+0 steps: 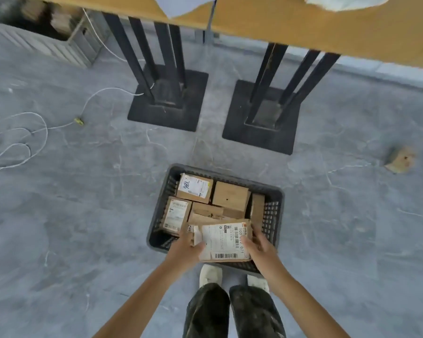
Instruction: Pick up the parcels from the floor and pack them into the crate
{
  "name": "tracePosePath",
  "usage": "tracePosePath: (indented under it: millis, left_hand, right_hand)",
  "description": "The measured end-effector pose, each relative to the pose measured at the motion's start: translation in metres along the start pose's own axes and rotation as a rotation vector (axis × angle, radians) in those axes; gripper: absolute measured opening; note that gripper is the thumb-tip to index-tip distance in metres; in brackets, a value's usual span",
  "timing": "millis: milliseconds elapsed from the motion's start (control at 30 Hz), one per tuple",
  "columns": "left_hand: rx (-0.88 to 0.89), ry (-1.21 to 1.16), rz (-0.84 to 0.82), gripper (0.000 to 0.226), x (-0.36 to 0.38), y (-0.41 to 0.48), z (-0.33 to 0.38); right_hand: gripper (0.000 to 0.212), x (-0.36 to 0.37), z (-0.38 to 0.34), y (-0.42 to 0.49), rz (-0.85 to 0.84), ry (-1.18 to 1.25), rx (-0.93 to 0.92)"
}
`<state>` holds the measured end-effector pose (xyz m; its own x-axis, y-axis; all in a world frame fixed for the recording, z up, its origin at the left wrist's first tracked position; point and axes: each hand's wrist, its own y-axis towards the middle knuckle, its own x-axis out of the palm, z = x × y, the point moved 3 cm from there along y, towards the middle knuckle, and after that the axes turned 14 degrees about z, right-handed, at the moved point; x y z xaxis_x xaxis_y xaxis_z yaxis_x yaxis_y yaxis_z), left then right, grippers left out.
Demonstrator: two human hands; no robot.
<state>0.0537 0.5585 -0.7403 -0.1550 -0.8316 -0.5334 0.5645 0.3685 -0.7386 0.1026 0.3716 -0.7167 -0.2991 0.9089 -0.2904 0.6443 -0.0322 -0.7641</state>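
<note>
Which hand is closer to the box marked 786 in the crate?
Left. The left hand holds the labelled parcel in line with the 786 box, on its near side; the right hand holds the parcel's other edge, farther right.

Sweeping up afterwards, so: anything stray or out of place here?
A crumpled brown piece lies alone on the floor right of the crate; a loose white cord sprawls at left.

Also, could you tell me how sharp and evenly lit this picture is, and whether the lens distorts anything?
Head view: soft, even light, no glare or hard shadows; head view's corners smear, the grey container top left most; the table legs splay from wide-angle bending; the held parcel shows its barcode, its small print too soft to read.
</note>
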Motion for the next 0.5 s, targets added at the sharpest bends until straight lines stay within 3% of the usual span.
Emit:
tracePosePath:
  millis: [267,433,500]
  left_hand:
    - [0.036,0.249,0.063,0.055,0.113,0.177,-0.113]
    - [-0.012,0.394,0.103,0.024,0.155,0.220,-0.154]
    - [-0.040,0.367,0.133,0.028,0.165,0.224,-0.161]
  right_hand:
    - [0.057,0.116,0.173,0.179,0.017,0.038,0.345]
    - [0.040,0.150,0.228,0.215,0.009,-0.082,0.330]
    - [0.041,0.158,0.236,0.227,0.060,-0.152,0.255]
